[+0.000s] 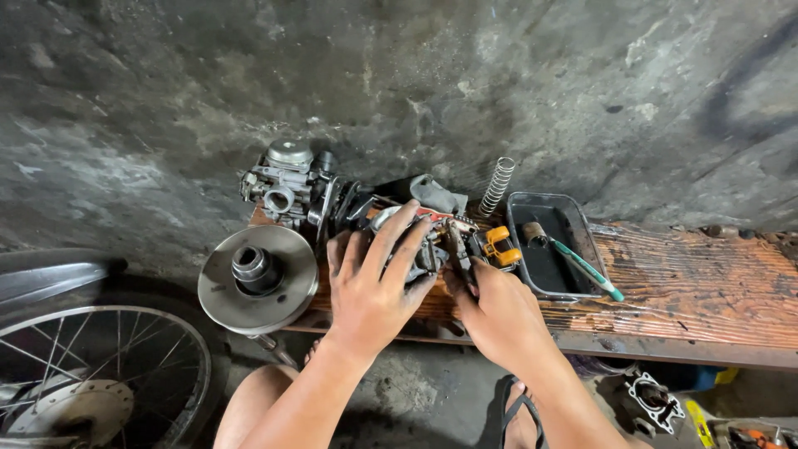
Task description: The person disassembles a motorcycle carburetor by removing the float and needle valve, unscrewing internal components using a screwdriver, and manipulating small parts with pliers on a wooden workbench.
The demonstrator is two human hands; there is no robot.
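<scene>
My left hand [371, 278] grips a small metal part [426, 249] on the bench [690, 291], just left of the tray [549, 241]. Right hand [499, 312] is closed round pliers [460, 249], tips at the part. Carb [287, 187] and pulley disc [258, 278] sit further left of tray.

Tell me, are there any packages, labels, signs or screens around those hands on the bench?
None that I can make out.
Nearest to a container: an open black rectangular tray on the wooden bench, right of the hands, holding a teal-handled tool.
No label, sign or screen shows.
</scene>
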